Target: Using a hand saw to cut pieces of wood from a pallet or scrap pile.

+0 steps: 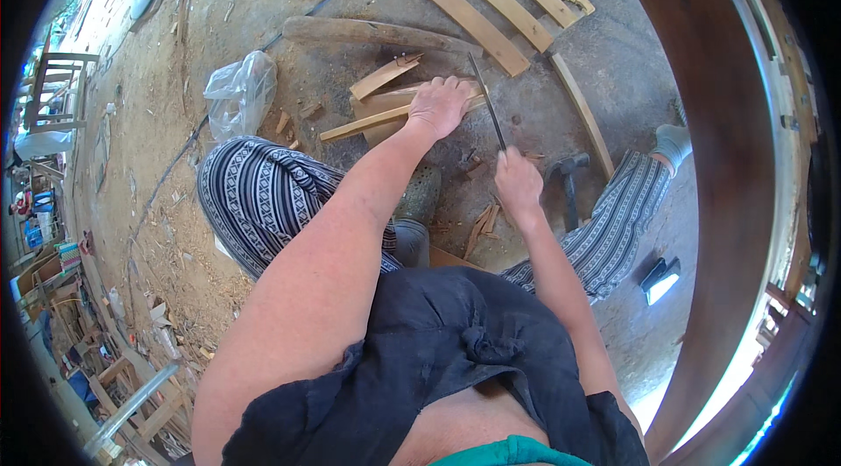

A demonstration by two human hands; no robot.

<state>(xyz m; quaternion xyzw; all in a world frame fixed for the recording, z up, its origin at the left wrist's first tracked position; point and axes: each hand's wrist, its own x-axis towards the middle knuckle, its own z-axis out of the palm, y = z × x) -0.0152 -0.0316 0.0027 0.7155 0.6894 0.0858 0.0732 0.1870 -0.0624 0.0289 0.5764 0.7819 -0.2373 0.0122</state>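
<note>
The wooden strip (pixel 359 123) is lying low on the ground in front of the person, running slantwise with its far end under the left hand. Around it the bare floor (pixel 631 72) is taking up most of the view. Beyond, four long slats (pixel 464 19) are lying in a loose row, and a rounded log (pixel 377 32) is stretching between them and the strip. A hammer-like tool (pixel 570 194) is resting near the right knee, a thicker wood block (pixel 368 104) is sitting just beside the strip, perhaps partly under it, and thin splinters (pixel 482 225) are lying closer to the body.

The step in hand is seemingly one of working the strip's far end with a long, dark, narrow blade (pixel 489 102). The blade is crossing right by that end; whether it is touching the wood, and whether it is carrying teeth, I cannot tell. A further stroke would be calling for a steady strip, a level blade and left fingers well clear of the edge.

As for the grip, the left hand (pixel 441 105) is bending its fingers over the strip and seems to be pinning it from above. The right hand (pixel 519 179) is closing in a fist round the blade's near end, fingers together, no gap showing.
</note>
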